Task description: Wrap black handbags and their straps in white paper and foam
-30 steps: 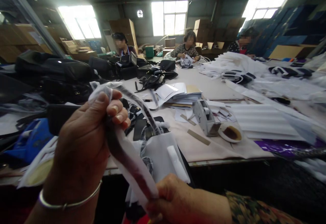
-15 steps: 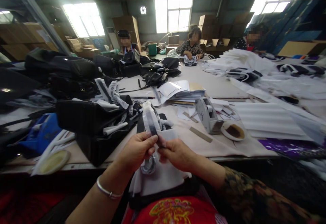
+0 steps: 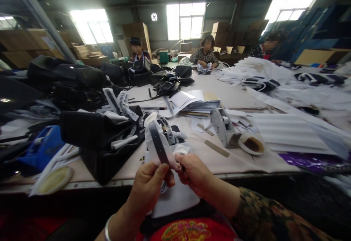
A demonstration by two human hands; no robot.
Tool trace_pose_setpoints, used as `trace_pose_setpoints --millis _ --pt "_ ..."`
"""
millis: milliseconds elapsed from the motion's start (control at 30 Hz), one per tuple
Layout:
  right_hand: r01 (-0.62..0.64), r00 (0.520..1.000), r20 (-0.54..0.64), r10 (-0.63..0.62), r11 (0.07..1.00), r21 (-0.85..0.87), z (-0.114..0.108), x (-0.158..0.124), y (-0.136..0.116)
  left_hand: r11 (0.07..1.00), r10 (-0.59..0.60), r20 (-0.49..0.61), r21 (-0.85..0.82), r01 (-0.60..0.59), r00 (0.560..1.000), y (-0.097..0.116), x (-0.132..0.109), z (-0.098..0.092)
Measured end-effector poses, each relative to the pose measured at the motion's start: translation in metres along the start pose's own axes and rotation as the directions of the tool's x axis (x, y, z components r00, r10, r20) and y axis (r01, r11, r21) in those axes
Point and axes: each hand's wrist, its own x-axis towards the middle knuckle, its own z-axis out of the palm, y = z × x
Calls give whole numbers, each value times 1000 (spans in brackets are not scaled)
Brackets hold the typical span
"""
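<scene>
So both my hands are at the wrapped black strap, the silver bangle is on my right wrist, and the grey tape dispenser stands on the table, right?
Not quite: the head view shows the silver bangle on your left wrist, not your right. The rest holds: your left hand and right hand are at the wrapped black strap, and the grey tape dispenser stands on the table.

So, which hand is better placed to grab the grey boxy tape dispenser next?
Probably the right hand, nearer the tape dispenser. The left hand, farther away, pinches a black strap in white wrapping.
</scene>
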Motion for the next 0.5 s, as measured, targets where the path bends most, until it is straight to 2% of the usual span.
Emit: trace_pose_setpoints --millis 133,233,333,500 --pt "61 998 -1 -61 997 -44 -4 1 -5 999 -37 -55 -19 36 998 10 0 -8" --pt "-15 999 -48 21 992 122 -6 2 -15 1000 -13 -130 -16 11 991 6 -1 -9" --pt "-83 996 -3 87 960 266 -4 3 -17 999 31 -156 -17 -34 987 -7 -2 -5" --pt "-2 998 60 -5 993 119 0 -2 -7 992 122 -139 16 -121 983 -21 0 5"
